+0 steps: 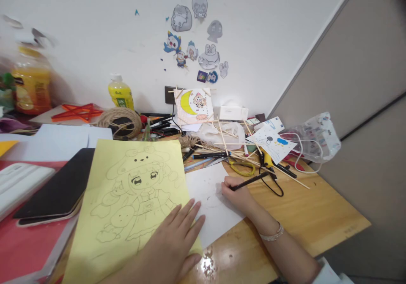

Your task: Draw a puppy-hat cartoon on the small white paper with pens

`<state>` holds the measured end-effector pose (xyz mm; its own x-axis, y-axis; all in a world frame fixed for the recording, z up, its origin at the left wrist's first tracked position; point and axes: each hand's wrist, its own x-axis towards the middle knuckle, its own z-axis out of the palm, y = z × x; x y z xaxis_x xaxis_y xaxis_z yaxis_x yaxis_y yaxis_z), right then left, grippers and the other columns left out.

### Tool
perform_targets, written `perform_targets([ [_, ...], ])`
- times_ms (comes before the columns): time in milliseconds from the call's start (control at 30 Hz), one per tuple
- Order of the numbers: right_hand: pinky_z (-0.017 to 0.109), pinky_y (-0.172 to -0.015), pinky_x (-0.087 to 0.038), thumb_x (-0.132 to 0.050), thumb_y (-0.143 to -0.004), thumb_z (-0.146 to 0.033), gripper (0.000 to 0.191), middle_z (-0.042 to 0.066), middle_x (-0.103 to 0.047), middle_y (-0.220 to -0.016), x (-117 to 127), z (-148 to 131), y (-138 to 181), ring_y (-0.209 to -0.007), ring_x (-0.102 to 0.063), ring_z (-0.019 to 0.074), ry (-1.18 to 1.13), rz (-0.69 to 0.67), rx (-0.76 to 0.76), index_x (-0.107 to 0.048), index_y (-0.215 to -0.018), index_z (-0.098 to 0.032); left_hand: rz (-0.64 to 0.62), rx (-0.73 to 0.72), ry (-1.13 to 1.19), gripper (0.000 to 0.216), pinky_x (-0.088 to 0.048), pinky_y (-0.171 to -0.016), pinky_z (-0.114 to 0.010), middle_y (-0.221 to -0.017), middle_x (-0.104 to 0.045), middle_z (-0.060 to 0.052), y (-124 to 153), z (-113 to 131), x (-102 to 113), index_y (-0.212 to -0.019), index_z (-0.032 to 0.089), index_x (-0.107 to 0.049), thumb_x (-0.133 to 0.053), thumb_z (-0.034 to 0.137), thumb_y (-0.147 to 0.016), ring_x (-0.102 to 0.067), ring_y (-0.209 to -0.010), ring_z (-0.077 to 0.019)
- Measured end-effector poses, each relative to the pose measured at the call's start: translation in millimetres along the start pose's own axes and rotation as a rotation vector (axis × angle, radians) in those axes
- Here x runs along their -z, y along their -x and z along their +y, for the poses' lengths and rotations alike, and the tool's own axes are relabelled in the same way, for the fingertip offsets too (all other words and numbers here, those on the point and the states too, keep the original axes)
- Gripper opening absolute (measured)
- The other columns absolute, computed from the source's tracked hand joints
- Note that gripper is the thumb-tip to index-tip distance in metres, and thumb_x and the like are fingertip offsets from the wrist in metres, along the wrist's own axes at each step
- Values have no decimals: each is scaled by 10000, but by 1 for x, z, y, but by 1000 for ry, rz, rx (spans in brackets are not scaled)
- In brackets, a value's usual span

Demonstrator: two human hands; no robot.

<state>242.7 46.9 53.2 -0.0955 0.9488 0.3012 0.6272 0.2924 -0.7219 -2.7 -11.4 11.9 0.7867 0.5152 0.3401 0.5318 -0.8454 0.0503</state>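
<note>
My left hand lies flat with fingers spread on the lower right of a yellow sheet, which bears a line drawing of a big-eyed girl in a dog-like hat. Beside it, partly under the yellow sheet's right edge, is a white sheet with a few faint marks. My right hand is closed round a black pen and rests on the white sheet. The pen's tip is hidden behind my fingers. A silvery bracelet circles my right wrist.
Scissors with yellow handles, several markers and thin wooden sticks clutter the back. Behind the yellow sheet lies a twine coil near a yellow bottle. At left are a dark tablet-like slab and a white device. A wall stands behind.
</note>
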Motion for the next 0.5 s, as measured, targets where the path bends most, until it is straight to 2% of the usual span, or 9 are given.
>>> perform_targets([
  [133,251,-455,-218,-448,-709,-246,291,-52,-305,-458,0,1,0,-479,-306,117,-2,-3,-17,-245,-501,-237,29,-12,1,598,-322,-1085,-524,-1532,-303,-169,0,0,1,-1410,142,-418,-581,378,-885,-262,-1402,-350],
  [500,256,-469,-255,-480,-736,-278,304,-47,-355,-472,2,-4,1,-479,-348,122,7,-23,-36,-288,-504,-236,-6,-7,-10,587,-326,-1083,-520,-1543,-283,-152,0,1,2,-1418,156,-407,-564,356,-889,-242,-1412,-335],
])
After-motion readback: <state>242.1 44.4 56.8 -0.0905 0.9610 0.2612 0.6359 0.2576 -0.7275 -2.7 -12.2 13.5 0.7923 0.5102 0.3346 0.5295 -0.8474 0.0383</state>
